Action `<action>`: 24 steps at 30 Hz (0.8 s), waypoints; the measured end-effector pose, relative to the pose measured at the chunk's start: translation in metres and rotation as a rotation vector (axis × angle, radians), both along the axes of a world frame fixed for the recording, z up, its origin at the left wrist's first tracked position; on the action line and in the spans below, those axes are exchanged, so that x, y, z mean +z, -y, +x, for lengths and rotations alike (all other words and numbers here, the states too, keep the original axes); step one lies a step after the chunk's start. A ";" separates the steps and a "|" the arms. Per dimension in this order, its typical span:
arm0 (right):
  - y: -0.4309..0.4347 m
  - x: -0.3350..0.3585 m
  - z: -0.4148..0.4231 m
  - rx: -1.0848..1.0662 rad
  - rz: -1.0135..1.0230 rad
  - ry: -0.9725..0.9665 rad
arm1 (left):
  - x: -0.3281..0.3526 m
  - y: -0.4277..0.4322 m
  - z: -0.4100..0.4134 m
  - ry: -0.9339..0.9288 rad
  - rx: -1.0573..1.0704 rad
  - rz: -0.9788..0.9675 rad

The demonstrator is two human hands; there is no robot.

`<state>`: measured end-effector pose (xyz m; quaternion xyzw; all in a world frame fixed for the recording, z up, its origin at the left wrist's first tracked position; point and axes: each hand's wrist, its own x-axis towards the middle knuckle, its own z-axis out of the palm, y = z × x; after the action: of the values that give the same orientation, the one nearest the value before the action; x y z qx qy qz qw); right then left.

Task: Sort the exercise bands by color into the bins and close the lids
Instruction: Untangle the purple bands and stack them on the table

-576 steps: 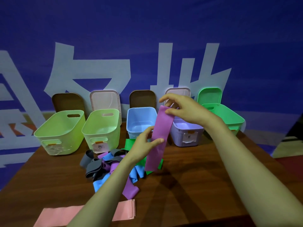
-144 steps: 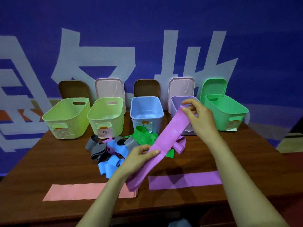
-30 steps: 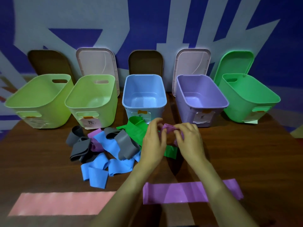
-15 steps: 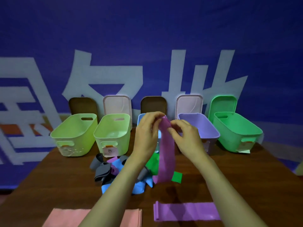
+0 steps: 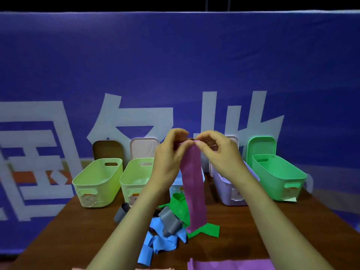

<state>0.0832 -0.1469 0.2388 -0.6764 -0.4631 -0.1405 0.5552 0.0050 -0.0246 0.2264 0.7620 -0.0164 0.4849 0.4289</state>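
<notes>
A purple band (image 5: pixel 193 184) hangs straight down in front of me, its lower end over the pile. My left hand (image 5: pixel 168 156) and my right hand (image 5: pixel 220 154) both pinch its top edge, close together. Below lies a pile of loose bands: green (image 5: pixel 179 208), grey (image 5: pixel 170 221) and blue (image 5: pixel 162 243). Behind stand five open bins: two yellow-green (image 5: pixel 97 182) (image 5: pixel 134 180), a blue bin (image 5: pixel 176 189) mostly hidden by my arm and the band, a purple bin (image 5: pixel 229 190) and a green bin (image 5: pixel 278 178).
Lids lean against the blue banner behind the bins: brown (image 5: pixel 107 151), pale pink (image 5: pixel 144 148) and green (image 5: pixel 261 147). A flat purple band (image 5: pixel 229 265) and a sliver of a pink band (image 5: pixel 155 268) lie at the wooden table's (image 5: pixel 282 230) near edge.
My hands have lifted the purple band from the pile and raised it higher, so it now hangs full length. The view has tilted upward.
</notes>
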 end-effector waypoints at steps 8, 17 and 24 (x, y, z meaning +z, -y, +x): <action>0.002 0.001 -0.005 -0.046 -0.004 0.043 | -0.010 0.009 -0.009 -0.047 -0.137 -0.175; 0.013 -0.004 -0.008 0.012 -0.065 0.091 | -0.025 0.016 -0.008 -0.075 -0.189 -0.283; 0.011 -0.008 -0.003 -0.074 -0.075 0.168 | -0.049 0.015 -0.004 -0.149 -0.210 -0.251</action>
<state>0.0798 -0.1580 0.2310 -0.6993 -0.4877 -0.1997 0.4830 0.0015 -0.0393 0.1774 0.7305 -0.0035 0.3780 0.5688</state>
